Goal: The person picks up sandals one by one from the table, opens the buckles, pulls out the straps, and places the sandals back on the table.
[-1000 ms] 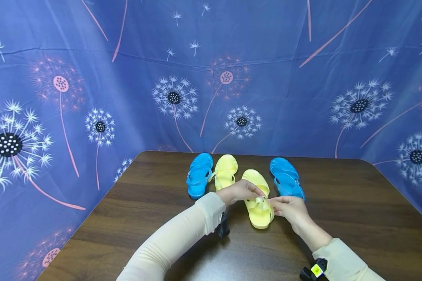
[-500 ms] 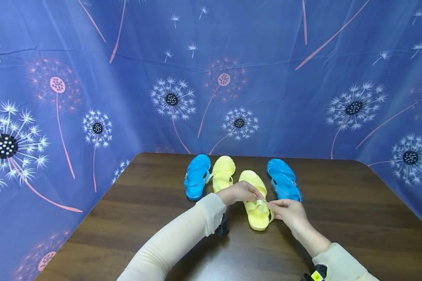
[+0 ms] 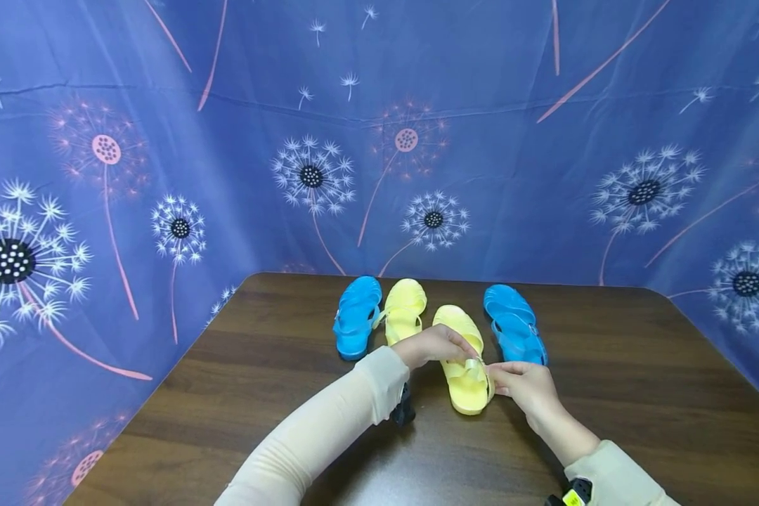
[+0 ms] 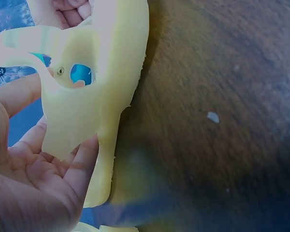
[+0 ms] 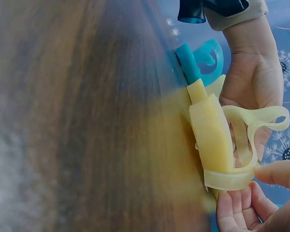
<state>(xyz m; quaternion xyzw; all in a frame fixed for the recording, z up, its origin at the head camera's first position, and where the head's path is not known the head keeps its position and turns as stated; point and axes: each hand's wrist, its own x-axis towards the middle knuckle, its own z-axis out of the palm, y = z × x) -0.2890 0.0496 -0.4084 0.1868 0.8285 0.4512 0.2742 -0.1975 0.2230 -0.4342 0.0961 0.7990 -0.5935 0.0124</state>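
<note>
Carrying the row, the desk [image 3: 228, 393] holds a left blue sandal [image 3: 356, 316], a far yellow sandal [image 3: 405, 309], a right blue sandal [image 3: 512, 323] and, nearest the person, the near yellow sandal [image 3: 466, 386]. The left hand [image 3: 436, 344] has its grip closed on this last one's upper strap [image 4: 26, 34]; the right hand [image 3: 528, 386] pinches its side. Within half a second, the right fingertips have eased slightly from the left's, so strap work looks unfinished. A tiny metal stud [image 4: 60, 71] shows.
</note>
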